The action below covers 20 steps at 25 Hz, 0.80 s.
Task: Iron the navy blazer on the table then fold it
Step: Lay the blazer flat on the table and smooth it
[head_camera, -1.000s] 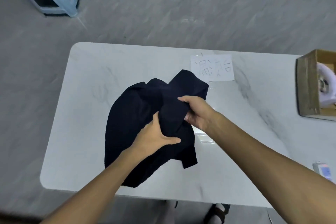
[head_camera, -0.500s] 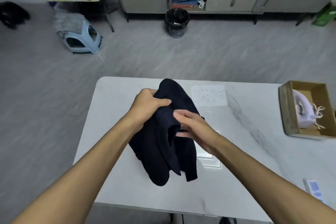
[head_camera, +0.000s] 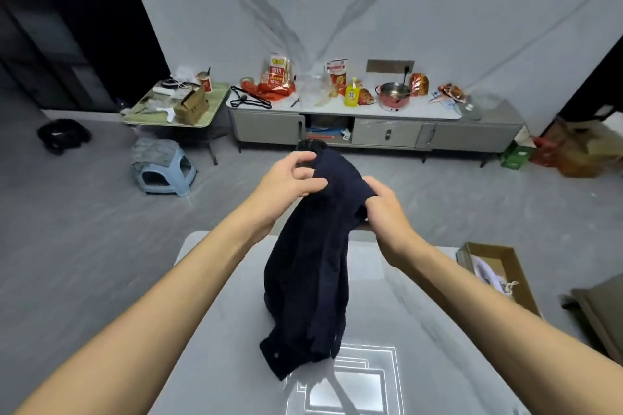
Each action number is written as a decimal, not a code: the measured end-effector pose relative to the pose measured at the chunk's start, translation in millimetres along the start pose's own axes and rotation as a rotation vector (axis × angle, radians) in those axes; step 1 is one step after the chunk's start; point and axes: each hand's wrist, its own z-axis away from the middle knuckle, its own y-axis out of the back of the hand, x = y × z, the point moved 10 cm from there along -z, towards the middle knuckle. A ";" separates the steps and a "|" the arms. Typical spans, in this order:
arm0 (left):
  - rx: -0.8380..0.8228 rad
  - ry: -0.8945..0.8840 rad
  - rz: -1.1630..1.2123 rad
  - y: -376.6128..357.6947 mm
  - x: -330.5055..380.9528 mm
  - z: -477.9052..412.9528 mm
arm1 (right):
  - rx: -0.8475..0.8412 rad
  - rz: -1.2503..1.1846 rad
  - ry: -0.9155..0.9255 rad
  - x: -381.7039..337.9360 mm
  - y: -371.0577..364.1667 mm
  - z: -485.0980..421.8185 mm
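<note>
From the head view, the person holds the navy blazer [head_camera: 313, 263] up in front of the chest, over the middle of the white marble table [head_camera: 421, 330]. The left hand [head_camera: 290, 182] is at the garment's eleven o'clock, its thumb and curled fingers pinching the top fold of cloth. The right hand [head_camera: 387, 212] is at about two o'clock, its fingers closed round a bunched edge of the fabric. Between the two hands the blazer is crumpled, and it hangs in a long drape towards six o'clock. A buttoned corner sits lowest, close above the table's glossy top, though I cannot tell whether it touches. At three o'clock from the blazer, near the table's right edge, a cardboard box [head_camera: 515, 266] holds a pale iron [head_camera: 485, 271] with its cord. Across the grey floor a blue stool [head_camera: 165, 168] stands at ten o'clock. A low grey cabinet [head_camera: 387, 133] runs along the wall at twelve o'clock, cluttered with food packets, a red pot [head_camera: 392, 96] and black hangers [head_camera: 249, 98].
</note>
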 end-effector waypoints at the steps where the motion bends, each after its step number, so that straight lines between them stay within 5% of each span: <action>1: 0.019 -0.017 -0.052 -8.0 6.5 6.3 | 0.014 -0.019 0.024 -19.7 12.4 1.6; 7: 0.437 -0.250 -0.567 -54.6 53.6 44.9 | 0.051 0.074 0.069 -89.8 66.3 -10.4; 11: 0.330 -0.119 -0.920 -96.5 56.1 20.3 | 0.012 0.021 0.073 -112.3 102.3 -13.7; 16: -0.109 -0.068 -0.258 -128.3 41.9 -7.1 | 0.025 0.164 0.219 -145.3 151.5 -19.1; 20: -0.049 -0.143 -0.202 -136.4 71.9 -21.3 | 0.053 0.303 0.299 -156.1 182.9 -22.9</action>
